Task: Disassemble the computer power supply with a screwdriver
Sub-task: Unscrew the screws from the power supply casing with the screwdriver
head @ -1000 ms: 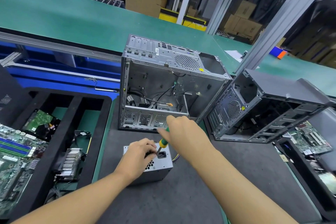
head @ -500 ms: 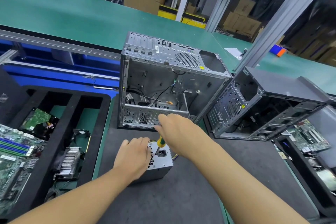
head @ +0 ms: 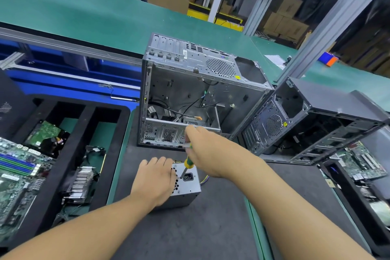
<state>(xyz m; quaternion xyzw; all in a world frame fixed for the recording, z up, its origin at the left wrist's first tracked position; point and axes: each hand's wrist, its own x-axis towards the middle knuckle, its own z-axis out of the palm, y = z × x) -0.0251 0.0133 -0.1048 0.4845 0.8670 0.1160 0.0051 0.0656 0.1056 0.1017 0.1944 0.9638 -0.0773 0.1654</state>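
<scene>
Over the last second the left hand (head: 155,179) has left the screwdriver tip, where its fingers were curled, and now lies flat on the supply (head: 190,188), fingers straight and spread over the far edge, pressing it onto the surface (head: 211,228). That suggests the tip is seated and the screw can be turned. The right hand (head: 207,152) is clamped round the screwdriver (head: 188,162), wrist raised, knuckles up, the shaft slanting down and toward the left hand to a point just beside the socket on the supply's top face. The supply sits under the left palm and below the right hand. An open case (head: 190,91) stands just beyond both hands.
</scene>
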